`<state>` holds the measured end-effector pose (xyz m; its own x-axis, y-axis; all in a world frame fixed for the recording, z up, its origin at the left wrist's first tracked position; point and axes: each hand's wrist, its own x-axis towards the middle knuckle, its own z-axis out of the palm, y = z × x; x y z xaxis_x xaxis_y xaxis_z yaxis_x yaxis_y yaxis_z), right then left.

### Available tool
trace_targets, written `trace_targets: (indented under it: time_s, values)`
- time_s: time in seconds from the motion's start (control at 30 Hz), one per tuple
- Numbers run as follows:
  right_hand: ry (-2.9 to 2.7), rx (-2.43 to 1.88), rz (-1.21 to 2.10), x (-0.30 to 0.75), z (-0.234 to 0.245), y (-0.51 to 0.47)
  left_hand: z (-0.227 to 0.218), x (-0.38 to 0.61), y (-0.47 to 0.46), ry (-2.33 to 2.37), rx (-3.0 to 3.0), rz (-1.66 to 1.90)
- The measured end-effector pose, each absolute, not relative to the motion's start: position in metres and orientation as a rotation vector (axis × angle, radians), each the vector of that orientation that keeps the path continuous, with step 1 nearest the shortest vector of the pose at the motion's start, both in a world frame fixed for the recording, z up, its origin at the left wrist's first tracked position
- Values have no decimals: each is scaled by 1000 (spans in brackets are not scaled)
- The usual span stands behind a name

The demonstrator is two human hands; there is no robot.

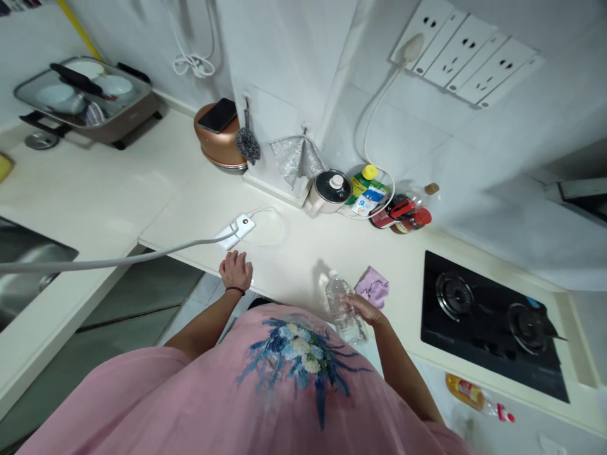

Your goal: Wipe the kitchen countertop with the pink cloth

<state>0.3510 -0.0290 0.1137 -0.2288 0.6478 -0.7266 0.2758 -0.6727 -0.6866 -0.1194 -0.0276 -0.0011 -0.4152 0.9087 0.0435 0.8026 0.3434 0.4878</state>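
My left hand (236, 272) rests at the counter's front edge, fingers stretched forward, holding nothing. Just beyond its fingertips lies a white rectangular device (243, 224) with a round button and a cord. A thick grey cable (123, 259) runs to it from the left. With my right hand (364, 308) I grip a clear plastic bottle (336, 294), which looks transparent and has a pale cap. The bottle is by the counter's front edge; whether its base touches the counter I cannot tell. A crumpled lilac cloth (373, 287) lies right beside the bottle.
A black two-burner gas stove (493, 335) is on the right. Along the wall stand a small lidded pot (332, 189), several condiment bottles (417, 220) and a copper-coloured pot (220, 142) under a phone (218, 115). A lidded pan (128, 120) holds dishes, near a sink (23, 278). An oil bottle (467, 392) stands low right.
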Motion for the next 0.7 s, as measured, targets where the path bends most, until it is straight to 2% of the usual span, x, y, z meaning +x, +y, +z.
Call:
trace_targets:
  time_s: [0.17,0.37,0.53,0.7]
  values:
    - [-1055,-1687,1863,388,118,-38,0,-119,-27,2373,1552,691]
    - [-977,-1651,1310,462,127,-13,-3,-119,-27,2402,1544,704]
    - [-858,-1662,797,507,116,31,-6,-119,-26,2408,1556,709]
    - [-815,-1641,564,522,100,71,-3,-116,-25,2428,1552,703]
